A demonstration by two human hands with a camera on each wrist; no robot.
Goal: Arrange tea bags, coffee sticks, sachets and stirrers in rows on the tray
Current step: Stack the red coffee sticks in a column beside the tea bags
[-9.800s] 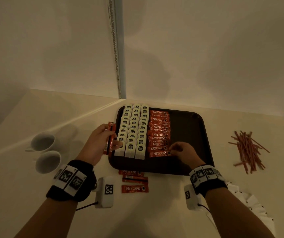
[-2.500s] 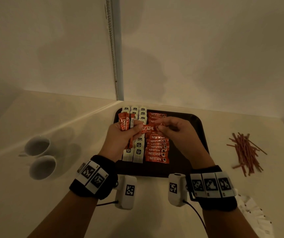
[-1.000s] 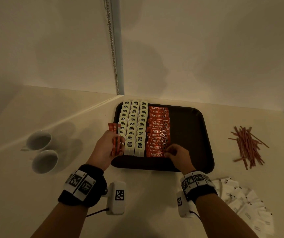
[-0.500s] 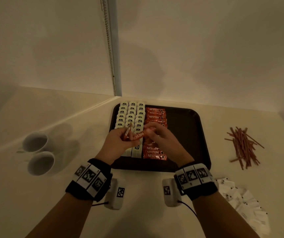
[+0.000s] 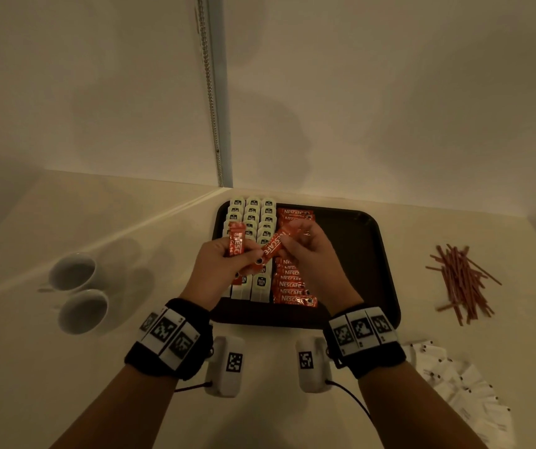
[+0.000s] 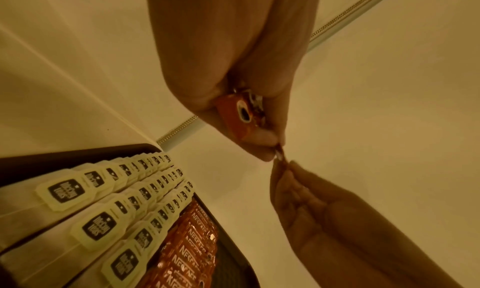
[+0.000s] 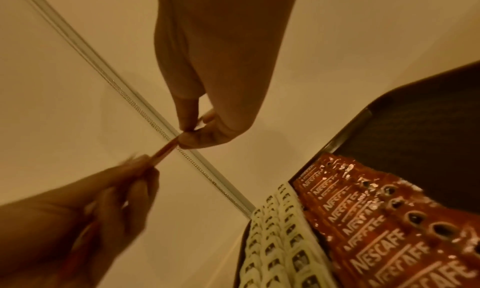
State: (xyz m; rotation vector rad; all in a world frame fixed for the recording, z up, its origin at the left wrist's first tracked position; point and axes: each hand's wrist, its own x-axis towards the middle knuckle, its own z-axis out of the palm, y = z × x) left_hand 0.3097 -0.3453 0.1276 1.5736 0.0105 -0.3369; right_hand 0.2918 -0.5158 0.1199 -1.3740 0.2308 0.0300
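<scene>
A dark tray (image 5: 373, 254) holds three columns of white tea bags (image 5: 252, 215) and, beside them, a row of red coffee sticks (image 5: 292, 286). Above it my left hand (image 5: 244, 254) grips a small bundle of coffee sticks (image 5: 237, 243). My right hand (image 5: 287, 243) pinches the upper end of one tilted coffee stick (image 5: 276, 243), whose lower end is still at my left thumb. In the right wrist view this stick (image 7: 166, 148) spans between both hands. The left wrist view shows a stick end (image 6: 239, 115) in my left fingers. Red stirrers (image 5: 461, 277) and white sachets (image 5: 464, 384) lie on the table.
Two white cups (image 5: 72, 270) (image 5: 82, 311) stand left of the tray. The right half of the tray (image 7: 428, 128) is bare. The table meets the wall just behind the tray, where a vertical rail (image 5: 215, 124) runs.
A second ago my right hand was at the near end of the stick row. It then rose to my left hand and now draws one stick out of the bundle, tilted up to the right.
</scene>
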